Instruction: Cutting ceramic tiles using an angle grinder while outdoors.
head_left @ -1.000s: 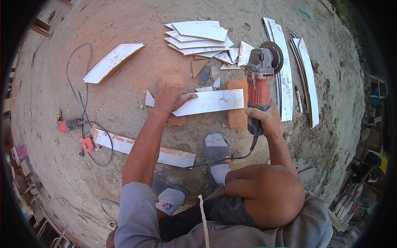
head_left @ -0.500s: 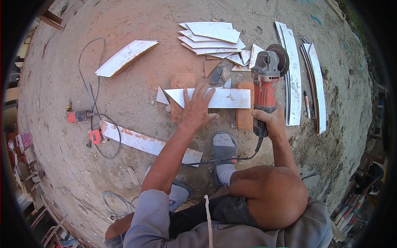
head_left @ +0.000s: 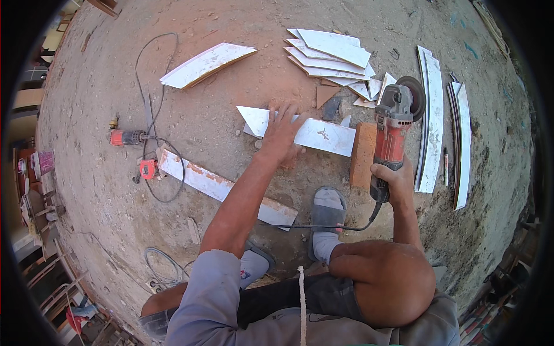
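My left hand (head_left: 281, 134) is closed across a white tile strip (head_left: 326, 135) with a pointed left end, fingers over its far edge and thumb at the near edge. The strip slants, its right end just left of an orange brick (head_left: 362, 154). Another brick is mostly hidden under the strip and my hand. My right hand (head_left: 397, 180) grips the rear body of a red and black angle grinder (head_left: 390, 141). The grinder is held upright in the picture, its disc (head_left: 414, 97) at the far end, apart from the strip. Whether the disc spins I cannot tell.
Cut white tiles (head_left: 329, 55) lie stacked at the far side, with offcuts beside them. Long strips (head_left: 430, 121) and a marker (head_left: 445, 166) lie right. Leftward are a single tile piece (head_left: 208, 63), a red drill (head_left: 124, 137), a tape measure (head_left: 148, 169) and loose cable (head_left: 138, 69).
My left hand has shifted the tile strip leftward off the right brick and tilted it. My right hand still holds the grinder. The whole view has swung a little left.
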Demonstrator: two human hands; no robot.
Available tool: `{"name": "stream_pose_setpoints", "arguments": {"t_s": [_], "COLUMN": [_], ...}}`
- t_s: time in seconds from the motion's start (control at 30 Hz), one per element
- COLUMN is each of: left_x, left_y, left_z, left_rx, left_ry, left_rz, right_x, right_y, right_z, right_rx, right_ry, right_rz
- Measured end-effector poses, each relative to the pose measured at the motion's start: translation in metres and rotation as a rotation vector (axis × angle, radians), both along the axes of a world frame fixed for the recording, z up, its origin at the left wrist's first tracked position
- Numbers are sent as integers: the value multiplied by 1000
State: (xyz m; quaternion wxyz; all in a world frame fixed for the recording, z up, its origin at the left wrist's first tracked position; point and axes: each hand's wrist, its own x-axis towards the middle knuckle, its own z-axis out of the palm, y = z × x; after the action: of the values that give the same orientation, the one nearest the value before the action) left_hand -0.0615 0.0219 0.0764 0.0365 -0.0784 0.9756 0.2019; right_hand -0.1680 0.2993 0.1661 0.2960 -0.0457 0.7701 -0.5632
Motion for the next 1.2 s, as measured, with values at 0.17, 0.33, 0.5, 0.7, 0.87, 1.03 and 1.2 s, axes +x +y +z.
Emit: {"name": "stream_pose_setpoints", "arguments": {"t_s": [0.17, 0.33, 0.5, 0.7, 0.87, 1.03, 1.2], "left_x": [2, 36, 37, 26, 38, 48, 52], "left_y": [7, 2, -10, -21, -25, -33, -22], "left_z": [7, -4, -26, -52, -71, -67, -66], "left_rx": [-3, -97, 253, 1129, 1522, 1487, 1391], "left_ry": [-90, 267, 374, 433, 646, 574, 470], "left_rz": [126, 686, 1137, 1166, 1393, 1241, 1131], "right_x": [4, 6, 12, 20, 29, 39, 38], "right_y": [-7, -4, -9, -16, -33, -54, -59], "right_z": [0, -11, -22, -25, -34, -39, -46], "right_rx": [38, 117, 141, 200, 377, 423, 407], "right_ry": [11, 23, 42, 39, 210, 155, 242], "right_rz": [-3, 17, 86, 150, 280, 420, 494]}}
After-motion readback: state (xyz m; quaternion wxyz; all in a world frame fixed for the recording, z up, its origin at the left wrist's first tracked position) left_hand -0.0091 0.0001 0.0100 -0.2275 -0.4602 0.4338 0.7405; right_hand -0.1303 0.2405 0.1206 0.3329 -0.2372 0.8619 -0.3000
